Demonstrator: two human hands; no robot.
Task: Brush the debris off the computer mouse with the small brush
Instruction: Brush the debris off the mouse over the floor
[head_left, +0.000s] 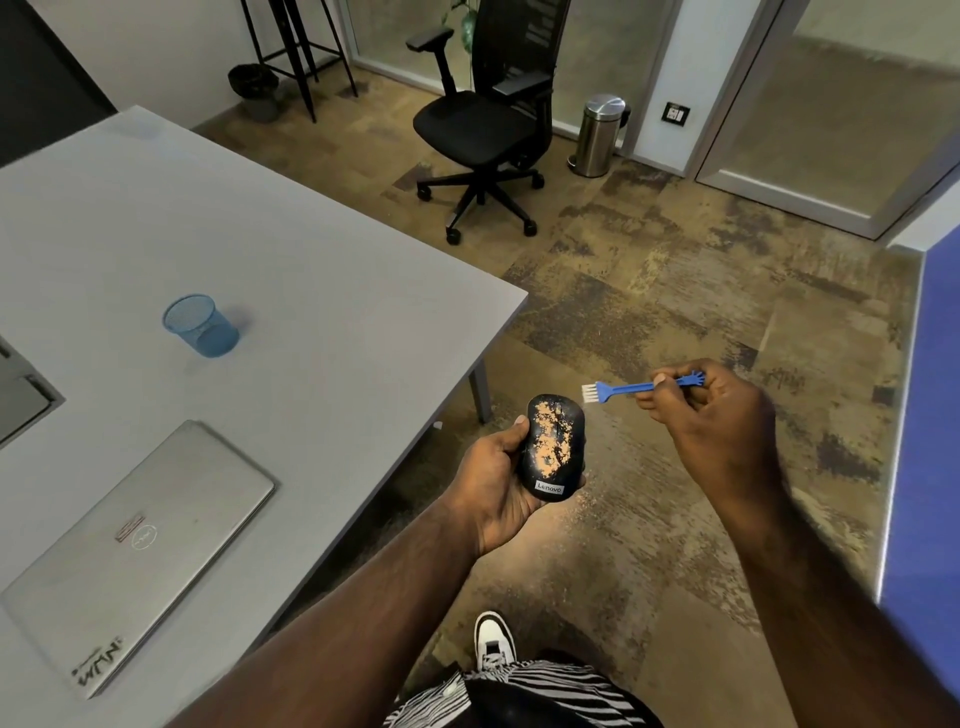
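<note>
From your head camera, your left hand (496, 480) cups the black computer mouse (555, 448) from below and from the left, thumb along its left edge, holding it off the worktop (322, 270) and over the carpeted floor (649, 322), just past the worktop's near corner. The mouse lies top side up with its label end toward you, and orange-tan debris (554, 439) is scattered over most of its upper surface.

Your right hand (711, 415) is curled and pinches the small blue brush (641, 387) by its handle, between thumb and fingers. The brush lies nearly level, its pale bristles (588, 395) pointing left and hanging just above and to the right of the mouse's far end, not touching it.

On the worktop a closed silver laptop (137, 551) lies to your left, and a blue mesh cup (200, 325) stands farther back, well apart from it. Beyond the worktop stand a black office chair (485, 122) and a steel pedal bin (597, 135). One white shoe (494, 639) shows on the floor below the mouse.
</note>
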